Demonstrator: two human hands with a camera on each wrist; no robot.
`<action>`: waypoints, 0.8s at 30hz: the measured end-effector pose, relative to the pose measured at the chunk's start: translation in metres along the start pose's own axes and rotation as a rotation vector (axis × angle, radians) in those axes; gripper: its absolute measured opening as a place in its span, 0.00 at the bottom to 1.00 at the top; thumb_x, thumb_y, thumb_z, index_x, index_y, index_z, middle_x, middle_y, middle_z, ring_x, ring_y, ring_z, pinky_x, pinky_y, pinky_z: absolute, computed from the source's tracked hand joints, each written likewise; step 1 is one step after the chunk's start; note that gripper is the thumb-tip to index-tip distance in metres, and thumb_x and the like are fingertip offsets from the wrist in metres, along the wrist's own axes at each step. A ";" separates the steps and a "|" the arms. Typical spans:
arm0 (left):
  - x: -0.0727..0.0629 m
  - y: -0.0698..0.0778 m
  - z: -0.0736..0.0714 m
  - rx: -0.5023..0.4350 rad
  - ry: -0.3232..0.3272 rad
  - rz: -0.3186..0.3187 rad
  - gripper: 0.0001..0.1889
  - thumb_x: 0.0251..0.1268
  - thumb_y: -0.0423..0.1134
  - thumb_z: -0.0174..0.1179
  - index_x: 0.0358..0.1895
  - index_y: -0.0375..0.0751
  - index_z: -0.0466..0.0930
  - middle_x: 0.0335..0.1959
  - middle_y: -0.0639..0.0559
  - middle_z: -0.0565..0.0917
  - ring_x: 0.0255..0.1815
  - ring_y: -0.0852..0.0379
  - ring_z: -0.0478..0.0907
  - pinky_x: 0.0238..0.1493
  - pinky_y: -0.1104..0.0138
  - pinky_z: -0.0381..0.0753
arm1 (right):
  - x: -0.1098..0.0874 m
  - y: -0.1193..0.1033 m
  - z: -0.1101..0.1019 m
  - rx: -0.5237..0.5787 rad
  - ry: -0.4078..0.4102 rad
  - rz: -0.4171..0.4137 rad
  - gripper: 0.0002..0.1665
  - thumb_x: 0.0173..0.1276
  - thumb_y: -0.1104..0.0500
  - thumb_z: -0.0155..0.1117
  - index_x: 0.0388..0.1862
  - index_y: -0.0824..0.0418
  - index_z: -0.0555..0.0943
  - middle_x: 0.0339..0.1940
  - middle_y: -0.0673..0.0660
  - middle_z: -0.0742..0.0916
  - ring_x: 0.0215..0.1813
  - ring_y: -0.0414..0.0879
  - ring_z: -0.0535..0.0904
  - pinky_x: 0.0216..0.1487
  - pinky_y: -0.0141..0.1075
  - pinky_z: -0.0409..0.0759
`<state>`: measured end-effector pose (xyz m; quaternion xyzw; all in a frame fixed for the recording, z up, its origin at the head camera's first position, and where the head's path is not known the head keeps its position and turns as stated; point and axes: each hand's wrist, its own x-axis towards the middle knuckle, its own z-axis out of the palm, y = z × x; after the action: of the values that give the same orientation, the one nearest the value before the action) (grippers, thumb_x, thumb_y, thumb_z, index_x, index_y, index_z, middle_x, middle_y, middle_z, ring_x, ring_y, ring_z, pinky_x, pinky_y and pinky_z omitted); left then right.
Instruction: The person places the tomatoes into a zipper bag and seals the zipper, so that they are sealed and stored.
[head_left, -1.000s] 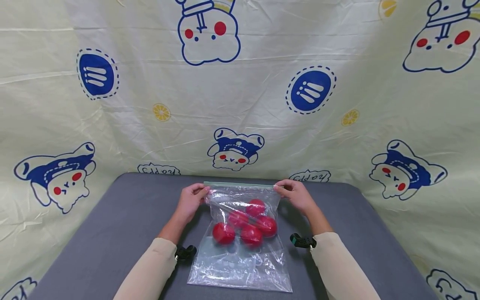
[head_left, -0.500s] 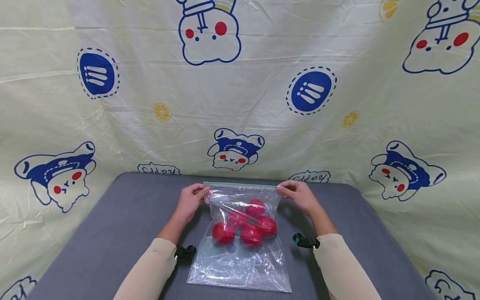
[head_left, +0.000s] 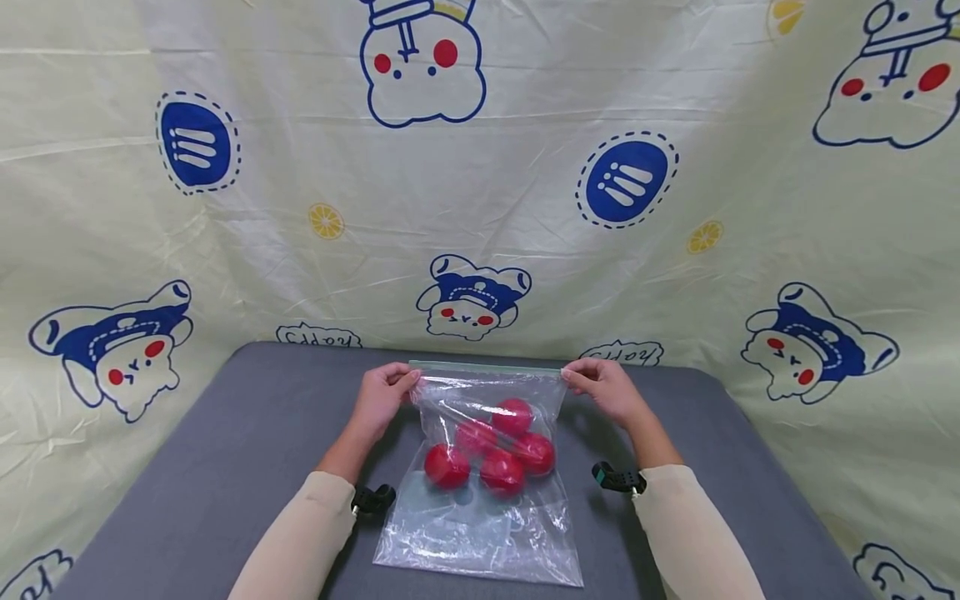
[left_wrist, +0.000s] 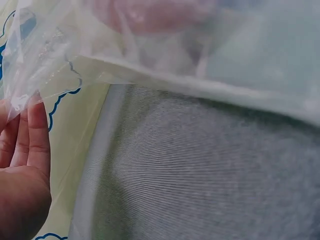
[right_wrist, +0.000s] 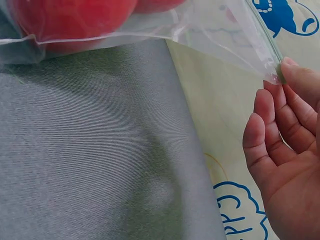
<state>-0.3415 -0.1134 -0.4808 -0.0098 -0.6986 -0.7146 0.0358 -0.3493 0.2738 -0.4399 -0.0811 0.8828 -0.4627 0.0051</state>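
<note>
A clear zip bag (head_left: 465, 533) lies on the grey table with its green-tinted zip strip (head_left: 487, 367) along the far edge. Several round red fruits, which look like tomatoes or apples, show through the plastic, among them one red fruit (head_left: 447, 466) at the left. My left hand (head_left: 381, 402) pinches the bag's far left corner; in the left wrist view the plastic bunches at the fingertips (left_wrist: 36, 102). At the other end of the strip, my right hand (head_left: 606, 392) pinches the far right corner between thumb and forefinger, the other fingers loosely bent in the right wrist view.
Beneath the bag is a grey cloth-covered table (head_left: 262, 433). A pale patterned curtain (head_left: 262, 275) hangs right behind its far edge and along the sides. Dark wrist cameras (head_left: 373, 499) sit on both forearms, close beside the bag.
My right hand has slid slightly right, to the very end of the zip strip, and its forearm has shifted right too. My left hand keeps its pinch; the fruits stay in place.
</note>
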 end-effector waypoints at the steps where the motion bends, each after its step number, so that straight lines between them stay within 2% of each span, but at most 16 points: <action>1: 0.000 0.001 0.000 0.006 -0.002 0.000 0.12 0.71 0.33 0.64 0.49 0.26 0.84 0.34 0.48 0.91 0.30 0.63 0.83 0.35 0.71 0.85 | 0.000 -0.001 0.000 0.010 -0.001 -0.006 0.20 0.76 0.50 0.65 0.52 0.66 0.84 0.45 0.63 0.88 0.48 0.56 0.83 0.58 0.54 0.83; 5: 0.003 0.002 0.000 0.025 -0.008 -0.012 0.11 0.72 0.33 0.64 0.49 0.26 0.85 0.33 0.49 0.90 0.29 0.63 0.83 0.35 0.70 0.85 | 0.003 0.004 0.004 0.090 0.010 -0.008 0.20 0.75 0.54 0.65 0.53 0.70 0.84 0.42 0.62 0.88 0.44 0.54 0.84 0.50 0.41 0.87; 7: 0.004 0.002 0.000 0.038 -0.006 -0.023 0.11 0.72 0.33 0.63 0.48 0.26 0.85 0.33 0.49 0.90 0.29 0.63 0.82 0.35 0.70 0.85 | 0.006 0.007 0.007 0.134 0.026 0.017 0.20 0.75 0.55 0.66 0.53 0.71 0.84 0.39 0.59 0.89 0.43 0.55 0.85 0.47 0.38 0.87; 9: 0.005 0.001 0.000 0.042 -0.003 -0.039 0.11 0.72 0.33 0.63 0.48 0.26 0.85 0.33 0.48 0.89 0.29 0.63 0.82 0.35 0.69 0.86 | 0.009 0.011 0.010 0.154 0.038 0.043 0.21 0.74 0.54 0.67 0.55 0.71 0.84 0.38 0.55 0.89 0.44 0.54 0.85 0.50 0.42 0.88; 13: 0.009 -0.002 0.001 0.032 -0.004 -0.070 0.12 0.72 0.33 0.63 0.50 0.25 0.84 0.33 0.48 0.89 0.28 0.63 0.83 0.34 0.69 0.87 | 0.014 0.013 0.015 0.178 0.047 0.072 0.21 0.74 0.56 0.67 0.56 0.72 0.83 0.37 0.53 0.88 0.45 0.58 0.85 0.50 0.45 0.87; 19: 0.013 -0.005 0.002 -0.002 -0.027 -0.127 0.13 0.73 0.32 0.63 0.50 0.22 0.82 0.26 0.50 0.87 0.25 0.63 0.83 0.33 0.68 0.88 | 0.020 0.013 0.020 0.199 0.051 0.130 0.19 0.75 0.58 0.66 0.55 0.72 0.83 0.34 0.53 0.87 0.40 0.51 0.84 0.45 0.41 0.86; 24: 0.014 -0.003 0.004 0.030 -0.039 -0.153 0.13 0.74 0.33 0.62 0.50 0.23 0.83 0.27 0.49 0.86 0.25 0.62 0.83 0.35 0.68 0.88 | 0.022 0.014 0.022 0.208 0.057 0.179 0.19 0.75 0.59 0.65 0.57 0.71 0.83 0.36 0.54 0.88 0.39 0.48 0.83 0.45 0.39 0.86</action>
<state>-0.3559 -0.1099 -0.4823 0.0301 -0.7085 -0.7044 -0.0321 -0.3709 0.2603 -0.4627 0.0118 0.8336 -0.5514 0.0298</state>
